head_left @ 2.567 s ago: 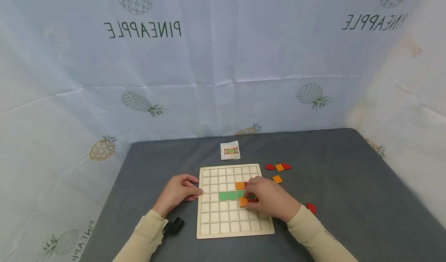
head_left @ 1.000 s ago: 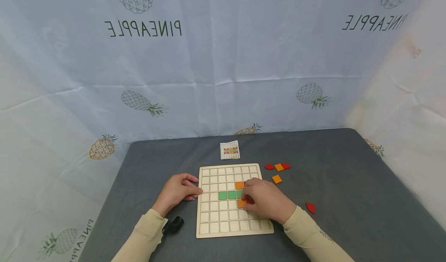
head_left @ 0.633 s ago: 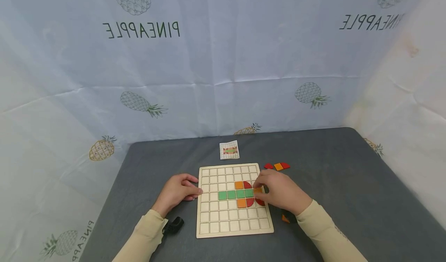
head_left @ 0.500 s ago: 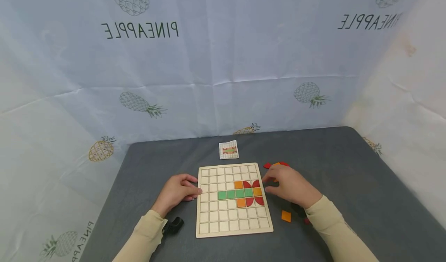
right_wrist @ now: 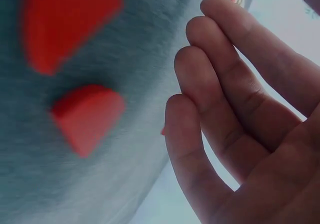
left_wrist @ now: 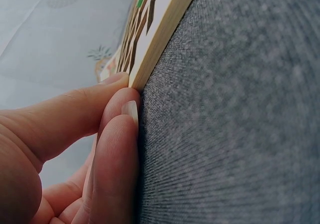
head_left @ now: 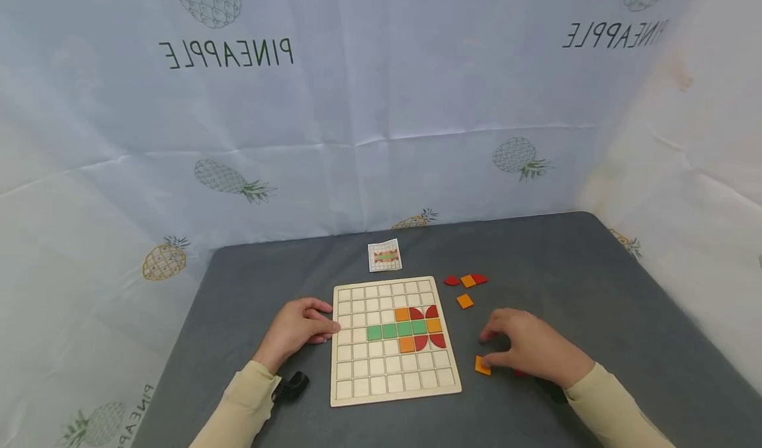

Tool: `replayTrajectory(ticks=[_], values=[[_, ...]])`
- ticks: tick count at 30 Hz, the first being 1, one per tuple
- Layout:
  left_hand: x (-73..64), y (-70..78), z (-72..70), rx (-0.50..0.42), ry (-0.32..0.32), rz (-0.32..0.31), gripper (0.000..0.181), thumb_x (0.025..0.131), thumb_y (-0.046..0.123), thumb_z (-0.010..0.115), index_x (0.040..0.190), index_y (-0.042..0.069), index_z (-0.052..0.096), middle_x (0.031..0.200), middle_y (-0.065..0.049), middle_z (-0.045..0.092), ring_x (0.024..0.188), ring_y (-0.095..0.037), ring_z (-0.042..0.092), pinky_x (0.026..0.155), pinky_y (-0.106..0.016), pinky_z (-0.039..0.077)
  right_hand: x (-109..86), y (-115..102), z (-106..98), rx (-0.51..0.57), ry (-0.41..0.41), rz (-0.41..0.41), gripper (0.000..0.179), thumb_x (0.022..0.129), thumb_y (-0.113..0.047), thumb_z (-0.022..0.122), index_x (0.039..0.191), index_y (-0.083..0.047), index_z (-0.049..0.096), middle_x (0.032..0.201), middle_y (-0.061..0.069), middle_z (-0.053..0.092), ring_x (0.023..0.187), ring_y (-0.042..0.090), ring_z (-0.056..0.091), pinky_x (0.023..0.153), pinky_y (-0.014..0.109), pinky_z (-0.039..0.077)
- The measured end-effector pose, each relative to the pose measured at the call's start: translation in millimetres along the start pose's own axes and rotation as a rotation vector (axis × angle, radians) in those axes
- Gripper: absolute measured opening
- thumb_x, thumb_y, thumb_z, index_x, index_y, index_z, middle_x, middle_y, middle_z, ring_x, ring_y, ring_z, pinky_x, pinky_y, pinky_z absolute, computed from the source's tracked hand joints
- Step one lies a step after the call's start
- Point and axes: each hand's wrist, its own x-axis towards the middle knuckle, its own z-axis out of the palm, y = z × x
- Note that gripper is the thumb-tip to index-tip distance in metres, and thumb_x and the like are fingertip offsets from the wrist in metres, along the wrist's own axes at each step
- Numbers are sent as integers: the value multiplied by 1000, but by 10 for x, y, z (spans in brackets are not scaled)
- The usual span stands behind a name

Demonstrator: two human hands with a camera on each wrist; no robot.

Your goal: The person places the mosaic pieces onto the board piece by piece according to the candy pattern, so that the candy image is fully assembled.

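Observation:
A wooden grid board (head_left: 395, 383) lies on the table with a row of green square tiles (head_left: 389, 331), orange squares (head_left: 407, 345) and red quarter-round tiles (head_left: 421, 343). My left hand (head_left: 292, 329) pinches its left edge; in the left wrist view the thumb (left_wrist: 75, 102) lies on the rim with fingertips against the side. Right of the board, my right hand (head_left: 530, 345) is spread loosely above the table, holding nothing. Its thumb tip overlaps a loose orange square tile (head_left: 479, 367). In the right wrist view, red tiles (right_wrist: 90, 116) lie beside the relaxed fingers (right_wrist: 190, 129).
Beyond the board lies a printed pattern card (head_left: 385, 256). Loose orange (head_left: 465, 301) and red tiles (head_left: 452, 281) sit at the board's far right. A black band (head_left: 292, 387) shows by the left wrist. A pineapple-print curtain (head_left: 357, 104) hangs behind the table (head_left: 268, 269).
My right hand placed an orange square at the end of the green row, let go, then moved right and nearer, off the board. My left hand stays on the board's edge.

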Motion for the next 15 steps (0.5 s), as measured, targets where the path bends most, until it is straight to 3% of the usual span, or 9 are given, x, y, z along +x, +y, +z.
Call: replayTrajectory(ticks=[5,15], values=[[-16,-14,-13,-9,2,-1,46,77,19,91,115,6,70,87,-8,76,73,-19,73,68,-33,64,-84,-42,46,-10,-16,8,31,72,-52,90,92,-32,76,90,-21,60,80,-3,55,71,24,54],[-14,-5,2,2,9,-8,48,75,21,92,115,7,70,86,-7,76,71,-17,73,67,-33,63,-94,-46,86,-32,-4,-5,24,75,-43,90,88,-36,72,87,-21,57,75,-4,49,65,21,50]])
